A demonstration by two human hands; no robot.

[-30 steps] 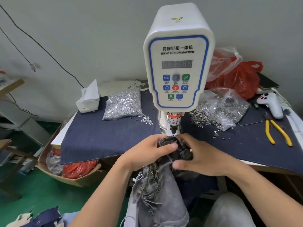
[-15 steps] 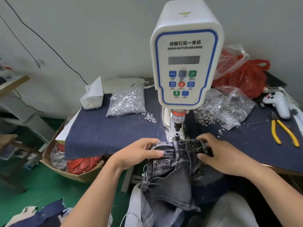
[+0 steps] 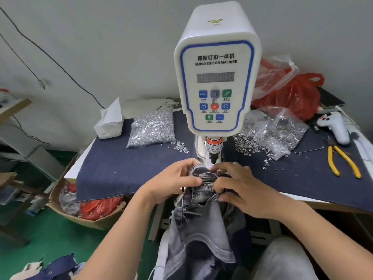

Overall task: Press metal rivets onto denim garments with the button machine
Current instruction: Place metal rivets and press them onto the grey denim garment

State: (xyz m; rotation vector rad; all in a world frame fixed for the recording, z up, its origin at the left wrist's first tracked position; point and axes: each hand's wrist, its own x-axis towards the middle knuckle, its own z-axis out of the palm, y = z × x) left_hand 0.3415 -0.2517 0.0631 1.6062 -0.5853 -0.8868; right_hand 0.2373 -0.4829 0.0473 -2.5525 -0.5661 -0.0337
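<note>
The white machine [image 3: 216, 77] stood upright on the table, its blue-edged panel labelled SERVO BUTTON MACHINE, the black punch just above the jeans [image 3: 201, 215]. The grey washed jeans were bunched at the waistband beneath the punch, legs hanging off the table edge. Bags of silver rivets [image 3: 151, 128] lay on either side.

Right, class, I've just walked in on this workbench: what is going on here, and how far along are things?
A person is feeding a grey denim garment to a servo button machine. The left hand and right hand both grip the bunched waistband right below the machine's press head. Bags of metal rivets lie on the blue-covered table on either side, and yellow pliers lie to the right. Whether a rivet sits under the head cannot be seen.
</note>
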